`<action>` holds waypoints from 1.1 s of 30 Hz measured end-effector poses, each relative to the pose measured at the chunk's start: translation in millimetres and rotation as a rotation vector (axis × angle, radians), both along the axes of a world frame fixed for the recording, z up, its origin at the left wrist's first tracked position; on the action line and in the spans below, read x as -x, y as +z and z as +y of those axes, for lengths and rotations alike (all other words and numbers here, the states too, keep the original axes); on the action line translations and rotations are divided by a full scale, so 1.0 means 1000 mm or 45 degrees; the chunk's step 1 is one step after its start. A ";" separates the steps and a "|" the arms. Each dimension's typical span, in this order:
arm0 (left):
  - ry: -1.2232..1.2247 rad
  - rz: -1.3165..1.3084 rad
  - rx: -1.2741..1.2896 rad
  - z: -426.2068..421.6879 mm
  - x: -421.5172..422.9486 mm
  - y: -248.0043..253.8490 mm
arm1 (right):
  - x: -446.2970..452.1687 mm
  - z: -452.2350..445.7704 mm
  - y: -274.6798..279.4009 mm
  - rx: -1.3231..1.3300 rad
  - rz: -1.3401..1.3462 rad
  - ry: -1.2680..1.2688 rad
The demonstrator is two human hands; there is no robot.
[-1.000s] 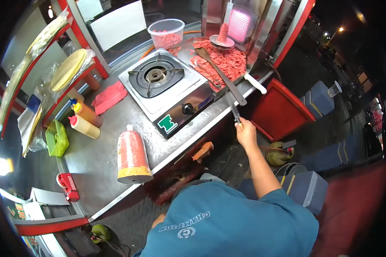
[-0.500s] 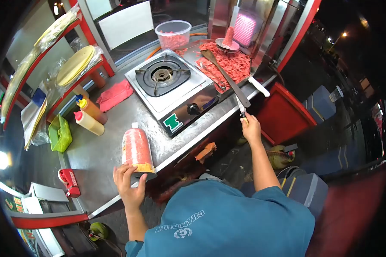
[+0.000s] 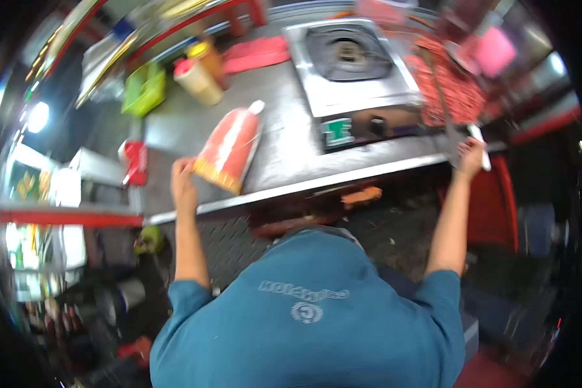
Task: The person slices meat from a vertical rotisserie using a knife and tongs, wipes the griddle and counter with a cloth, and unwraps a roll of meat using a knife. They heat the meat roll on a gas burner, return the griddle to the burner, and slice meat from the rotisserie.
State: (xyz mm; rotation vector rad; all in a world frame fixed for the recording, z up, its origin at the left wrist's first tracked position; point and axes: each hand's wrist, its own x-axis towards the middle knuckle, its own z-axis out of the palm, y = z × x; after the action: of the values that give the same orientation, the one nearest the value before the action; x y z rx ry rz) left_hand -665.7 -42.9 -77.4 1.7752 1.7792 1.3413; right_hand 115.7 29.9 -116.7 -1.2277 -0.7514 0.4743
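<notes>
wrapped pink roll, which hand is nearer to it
Left. The left hand is at the yellow end of the pink roll; the right hand is beyond the gas stove.

Shirt [image 3: 310, 346]: "CHAMPION", "C"; stove sticker [image 3: 338, 132]: "T".

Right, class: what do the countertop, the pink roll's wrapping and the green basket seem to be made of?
Countertop: probably stainless steel, satin, from its grey sheen.
Pink roll's wrapping: seemingly clear, glossy plastic film, from white highlights.
Green basket: likely moulded plastic, from its bright colour; blur hides its finish.
</notes>
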 end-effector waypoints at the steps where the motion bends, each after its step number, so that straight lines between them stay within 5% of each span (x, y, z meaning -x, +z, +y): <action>1: 0.013 -0.148 0.057 0.005 0.018 -0.018 | -0.021 0.014 -0.023 -0.076 -0.141 0.009; 3: 0.008 -0.745 0.167 0.011 0.019 -0.017 | -0.044 0.014 -0.031 -0.029 -0.313 0.007; 5: 0.002 -0.821 0.241 0.014 0.022 -0.017 | -0.015 -0.004 0.017 -0.117 0.010 -0.142; 7: -0.050 -0.735 0.292 0.024 0.037 -0.025 | 0.004 -0.033 0.072 -0.290 -0.394 -0.497; 9: -0.120 -0.479 0.325 0.028 0.066 -0.048 | 0.062 -0.066 0.128 -0.610 -0.141 -0.339; 10: -0.090 -0.870 0.563 0.026 0.048 -0.015 | 0.106 -0.074 0.140 -0.610 -0.069 -0.063; 12: -0.122 -0.850 0.848 0.045 0.057 0.014 | 0.225 -0.087 0.155 -0.484 0.163 0.568; 13: -0.147 -0.838 0.988 0.060 0.060 0.019 | 0.283 -0.088 0.143 -0.161 -0.128 0.501; 14: -0.248 -0.836 1.139 0.078 0.059 0.020 | 0.333 -0.089 0.129 0.110 -0.124 0.766; 16: -0.446 -0.816 1.430 0.104 0.058 0.023 | 0.413 -0.072 0.070 0.519 0.252 1.380; 18: -0.585 -0.583 1.403 0.103 0.030 0.026 | 0.490 -0.053 0.059 0.900 0.470 1.476; 21: -0.781 -0.395 1.418 0.106 0.015 0.037 | 0.554 -0.019 0.048 0.950 0.629 1.598; 25: -0.649 0.093 0.730 0.083 0.009 0.038 | 0.571 -0.009 0.021 0.564 0.027 1.298; 27: -0.484 -0.165 0.481 0.070 0.004 0.022 | 0.555 -0.014 0.050 0.135 -0.177 1.321; 29: -0.379 -0.134 0.266 0.049 -0.015 0.029 | 0.546 -0.009 0.049 0.119 -0.548 1.236; 33: -0.498 -0.533 0.281 0.032 -0.032 0.004 | 0.514 -0.010 0.050 -0.171 -0.883 1.416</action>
State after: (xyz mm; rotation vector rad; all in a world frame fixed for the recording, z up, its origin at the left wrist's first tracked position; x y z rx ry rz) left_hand -633.8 -11.1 -73.4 1.4891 1.2286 1.1906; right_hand -398.3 20.4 -67.1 -0.7333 -2.0464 0.8768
